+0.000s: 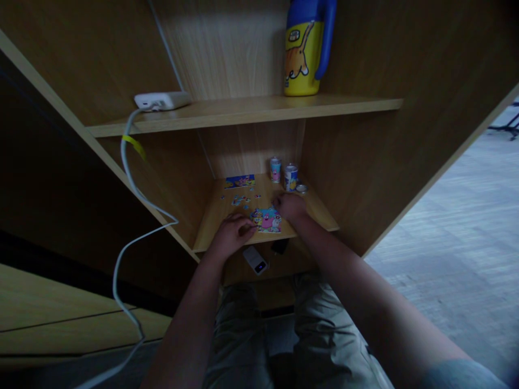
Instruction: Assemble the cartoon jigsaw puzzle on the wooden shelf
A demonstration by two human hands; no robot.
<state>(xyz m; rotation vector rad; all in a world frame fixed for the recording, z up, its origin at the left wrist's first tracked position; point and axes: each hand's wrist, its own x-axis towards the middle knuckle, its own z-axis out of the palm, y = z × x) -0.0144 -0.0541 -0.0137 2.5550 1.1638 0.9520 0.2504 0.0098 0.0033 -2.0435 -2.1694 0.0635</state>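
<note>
A partly joined jigsaw puzzle (267,220) with a pink cartoon figure lies near the front edge of the low wooden shelf. My left hand (234,232) rests at its left side, thumb and fingers pinched at the puzzle's edge; any piece between them is too small to make out. At the upper right corner, my right hand (290,205) is closed with fingers curled down, and its fingertips are partly hidden. Loose jigsaw pieces (239,200) are scattered behind the puzzle. A picture card (240,181) with cartoon figures lies at the back left.
Two small printed cans (275,170) (291,178) stand at the back right beside a round metal lid (301,188). Above, a shelf (243,111) holds a yellow-blue mug (302,59) and a white device (162,100) with a hanging cable (121,254). Below lies a power bank (255,260).
</note>
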